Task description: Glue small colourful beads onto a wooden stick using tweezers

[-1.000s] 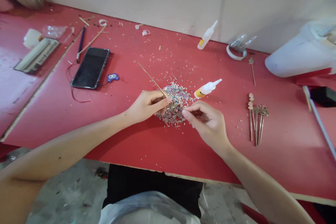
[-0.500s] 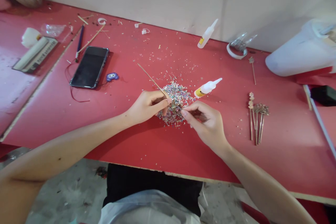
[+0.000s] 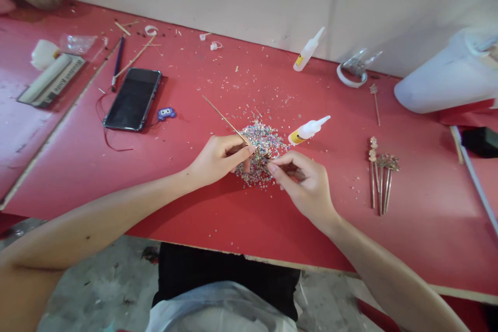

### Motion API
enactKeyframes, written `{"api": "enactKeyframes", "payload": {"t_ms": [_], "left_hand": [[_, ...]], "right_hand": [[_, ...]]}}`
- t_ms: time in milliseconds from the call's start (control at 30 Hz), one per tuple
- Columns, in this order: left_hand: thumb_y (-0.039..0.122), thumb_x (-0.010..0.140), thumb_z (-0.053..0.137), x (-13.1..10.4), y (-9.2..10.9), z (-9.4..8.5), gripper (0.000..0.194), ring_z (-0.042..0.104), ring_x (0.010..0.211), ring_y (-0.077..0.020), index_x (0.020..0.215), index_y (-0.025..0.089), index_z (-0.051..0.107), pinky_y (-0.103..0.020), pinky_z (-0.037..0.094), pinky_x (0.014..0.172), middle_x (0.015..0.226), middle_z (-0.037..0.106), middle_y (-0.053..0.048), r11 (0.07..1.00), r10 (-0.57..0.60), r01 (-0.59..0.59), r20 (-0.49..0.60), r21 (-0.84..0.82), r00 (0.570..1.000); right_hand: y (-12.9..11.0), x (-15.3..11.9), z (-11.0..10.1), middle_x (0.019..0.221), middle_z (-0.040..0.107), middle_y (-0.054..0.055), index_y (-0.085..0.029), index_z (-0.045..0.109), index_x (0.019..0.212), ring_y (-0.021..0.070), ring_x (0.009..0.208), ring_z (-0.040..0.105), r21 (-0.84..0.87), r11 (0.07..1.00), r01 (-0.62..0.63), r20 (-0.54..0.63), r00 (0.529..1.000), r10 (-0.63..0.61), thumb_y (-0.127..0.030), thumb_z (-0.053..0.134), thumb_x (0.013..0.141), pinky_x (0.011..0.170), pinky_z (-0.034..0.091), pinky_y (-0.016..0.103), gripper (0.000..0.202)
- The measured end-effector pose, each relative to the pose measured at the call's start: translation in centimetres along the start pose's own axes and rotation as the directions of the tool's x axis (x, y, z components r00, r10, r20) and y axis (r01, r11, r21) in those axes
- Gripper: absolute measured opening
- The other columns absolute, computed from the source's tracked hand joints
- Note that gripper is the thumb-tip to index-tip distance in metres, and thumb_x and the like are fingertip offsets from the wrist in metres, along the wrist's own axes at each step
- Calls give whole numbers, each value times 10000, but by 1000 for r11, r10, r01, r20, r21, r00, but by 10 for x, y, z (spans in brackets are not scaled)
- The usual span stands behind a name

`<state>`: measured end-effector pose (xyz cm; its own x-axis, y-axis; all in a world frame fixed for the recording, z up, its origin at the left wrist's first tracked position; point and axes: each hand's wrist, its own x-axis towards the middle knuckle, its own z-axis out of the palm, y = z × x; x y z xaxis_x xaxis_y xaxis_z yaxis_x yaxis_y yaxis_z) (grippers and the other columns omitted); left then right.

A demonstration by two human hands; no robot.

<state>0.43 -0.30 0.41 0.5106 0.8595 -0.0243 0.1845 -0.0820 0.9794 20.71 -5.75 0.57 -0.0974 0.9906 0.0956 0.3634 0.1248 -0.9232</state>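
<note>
My left hand [image 3: 225, 158] is closed on a thin gold hair stick [image 3: 223, 117], whose long shaft points up and to the left. The decorated end lies by my fingertips, over a pile of small glittering rhinestones [image 3: 264, 135], and its details are too small to make out. My right hand [image 3: 299, 176] pinches at that end from the right, thumb against forefinger; whatever is between them is hidden. Just beyond the right hand a glue bottle [image 3: 305, 132] with a yellow label lies on the red table [image 3: 218, 218].
Several finished-looking hair sticks [image 3: 383, 181] lie at the right, with a single one [image 3: 375, 104] behind. A second glue bottle [image 3: 308, 51] is near the wall, beside a roll of tape [image 3: 352, 77]. At left are a phone [image 3: 134, 98], a purple trinket [image 3: 167, 113] and a brush [image 3: 118, 62].
Both hands stay almost in place over the rhinestones. Only very slight shifts of the fingers and of the whole view show.
</note>
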Motion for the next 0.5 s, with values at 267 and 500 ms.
{"api": "enactKeyframes", "payload": {"t_ms": [267, 500], "left_hand": [[352, 954, 521, -1, 1, 0, 328, 461, 460, -55, 730, 130, 612, -191, 374, 464, 672, 681, -46, 1000, -9, 9, 8, 1, 1000], [363, 957, 516, 0, -4, -1, 335, 474, 457, -53, 733, 133, 611, -182, 386, 468, 659, 677, -38, 1000, 11, -11, 18, -4, 1000]], "right_hand": [[-1, 0, 0, 683, 627, -10, -202, 637, 781, 106, 578, 578, -37, 999, 31, -9, 999, -31, -245, 646, 856, 530, 499, 234, 87], [0, 0, 0, 716, 638, -2, -213, 644, 804, 121, 624, 592, -185, 973, 137, -25, 989, -144, -213, 630, 862, 579, 507, 255, 60]]}}
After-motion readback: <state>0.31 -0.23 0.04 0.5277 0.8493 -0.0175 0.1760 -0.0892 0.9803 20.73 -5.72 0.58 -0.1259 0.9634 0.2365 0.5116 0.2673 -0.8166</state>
